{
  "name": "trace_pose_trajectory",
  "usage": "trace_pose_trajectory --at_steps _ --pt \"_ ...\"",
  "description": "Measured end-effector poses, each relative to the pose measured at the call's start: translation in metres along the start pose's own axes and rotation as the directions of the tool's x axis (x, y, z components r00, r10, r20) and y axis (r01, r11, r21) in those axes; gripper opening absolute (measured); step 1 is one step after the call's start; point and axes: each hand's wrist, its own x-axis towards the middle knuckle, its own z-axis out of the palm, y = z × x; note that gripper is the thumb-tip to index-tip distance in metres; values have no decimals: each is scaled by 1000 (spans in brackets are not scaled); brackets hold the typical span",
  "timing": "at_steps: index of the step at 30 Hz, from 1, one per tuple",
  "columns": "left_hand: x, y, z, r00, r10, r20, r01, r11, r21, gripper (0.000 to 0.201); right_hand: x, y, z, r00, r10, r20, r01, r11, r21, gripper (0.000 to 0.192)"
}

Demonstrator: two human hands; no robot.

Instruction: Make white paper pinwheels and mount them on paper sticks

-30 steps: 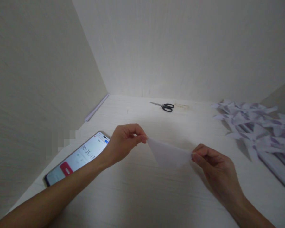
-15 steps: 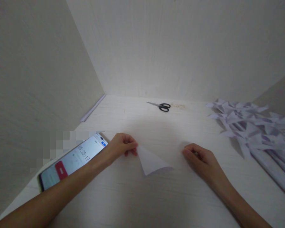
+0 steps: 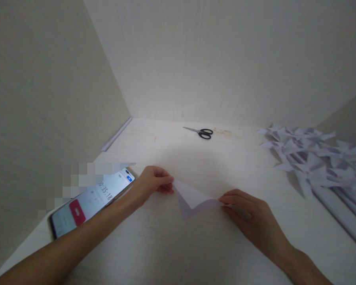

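Paper is lying at the middle of the scene: a small white folded sheet of paper (image 3: 191, 199), creased into a shape like a triangle with two raised flaps, is sitting on the pale wood-grain worktop (image 3: 172, 245) between the two hands. The left hand (image 3: 152, 184) is pinching the sheet's upper left corner between thumb and fingertips, which seems to be pinning that point in place. The right hand (image 3: 249, 219) is pressing its curled fingers onto the sheet's right corner, thumb and forefinger closing on the edge there, so the paper is being stretched lightly between both grips with its lower tip touching the worktop. Holding it at two opposite corners looks like a way of keeping the fold aligned.

Just beside the left wrist, a black-framed smartphone (image 3: 90, 202) is lying face up, angled towards the person, presumably so its screen can be read while working. It is showing a timer reading 00:35:18 above a red button; the smaller writing is too blurred to read.

Well apart, near the back wall, a pair of black-handled steel scissors (image 3: 200, 132) is resting closed. Along the right side, a heap of white and pale purple folded paper pinwheels (image 3: 311, 158) on rolled paper sticks is lying stacked out of the way. A thin white strip (image 3: 116, 134) is running along the left wall's foot.
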Motion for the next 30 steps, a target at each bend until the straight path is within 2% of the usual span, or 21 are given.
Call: trace_pose_trajectory --at_steps 9,15,21,25,27,30 --pt "3 -2 1 1000 -8 -11 9 1000 18 12 -2 -2 7 997 -32 -64 27 996 -86 15" --pt "1 -1 2 1000 -20 -17 21 999 47 11 -4 3 12 988 -147 -53 132 969 -211 18" --pt "2 1 -1 999 -47 24 45 995 92 12 -10 -4 17 949 -315 16 284 833 -475 26" --pt "3 3 0 997 -65 45 60 992 111 12 -17 -14 21 929 -367 51 322 732 -600 33" --pt "2 3 1 997 -68 31 63 990 127 11 -19 -16 20 941 -337 38 293 750 -594 36" --pt "-1 1 3 999 -51 -3 51 992 118 11 -19 -13 11 988 -156 -11 135 882 -451 36"
